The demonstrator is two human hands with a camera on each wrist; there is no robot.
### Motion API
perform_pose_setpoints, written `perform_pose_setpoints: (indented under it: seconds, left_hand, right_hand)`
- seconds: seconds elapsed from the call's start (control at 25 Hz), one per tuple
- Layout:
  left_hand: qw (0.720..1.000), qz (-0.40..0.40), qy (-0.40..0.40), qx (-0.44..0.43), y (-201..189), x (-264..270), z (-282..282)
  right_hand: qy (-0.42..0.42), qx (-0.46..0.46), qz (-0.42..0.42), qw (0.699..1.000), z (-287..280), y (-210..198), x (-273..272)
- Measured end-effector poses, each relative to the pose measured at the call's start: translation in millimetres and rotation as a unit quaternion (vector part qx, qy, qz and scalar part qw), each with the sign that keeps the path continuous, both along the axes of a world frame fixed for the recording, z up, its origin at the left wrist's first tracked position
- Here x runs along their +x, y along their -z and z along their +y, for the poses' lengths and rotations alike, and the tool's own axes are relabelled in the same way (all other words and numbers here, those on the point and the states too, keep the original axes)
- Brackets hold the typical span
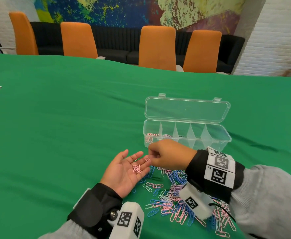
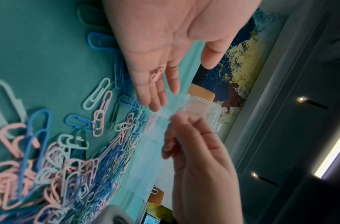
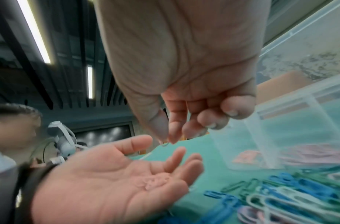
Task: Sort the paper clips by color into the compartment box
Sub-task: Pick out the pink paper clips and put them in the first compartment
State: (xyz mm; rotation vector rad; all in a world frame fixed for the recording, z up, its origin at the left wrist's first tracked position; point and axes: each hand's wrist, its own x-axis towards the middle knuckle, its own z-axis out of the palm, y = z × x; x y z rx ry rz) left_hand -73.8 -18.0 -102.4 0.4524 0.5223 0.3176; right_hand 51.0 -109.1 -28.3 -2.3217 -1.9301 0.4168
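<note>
Lower centre, head view: left hand (image 1: 124, 171) flat, fingers released, cupping pink clips (image 1: 137, 168); right hand (image 1: 169, 155) fingers pinching one clip (image 1: 147, 159) near box (image 1: 226, 133); clips probably light, springy, slippery, tangle-prone, so pinch across the loops.

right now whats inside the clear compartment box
The compartment box lies open. Pink paper clips sit in its leftmost compartment, and a few more show in the next. The right hand covers part of the front there; the right-side compartments look empty.
</note>
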Motion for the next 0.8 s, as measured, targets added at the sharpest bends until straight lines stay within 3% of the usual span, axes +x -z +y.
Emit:
perform_pose_setpoints:
  seconds: [0.12,0.32,0.44,0.56,0.72,0.8]
  left_hand:
    - [1.000,-0.006,0.011,-0.003,0,1,-2]
    - [0.999,-0.016,-0.019,-0.020,2,1,1]
    - [1.000,-0.010,-0.018,-0.019,1,0,0]
    - [1.000,-0.004,-0.011,-0.012,1,1,-1]
    - [1.000,0.005,0.030,-0.003,1,2,-3]
    - [1.000,-0.001,0.022,-0.014,1,1,-2]
  right_hand:
    - [-0.003,0.031,0.010,0.999,-2,-4,0]
    - [-0.056,-0.139,-0.041,0.988,-16,21,-6]
    - [-0.060,-0.163,-0.072,0.982,-19,29,-4]
    - [-0.033,-0.115,-0.066,0.991,-15,14,-1]
    - [0.002,0.031,0.029,0.999,-6,-19,-3]
    - [0.011,0.028,0.012,0.999,-5,-20,1]
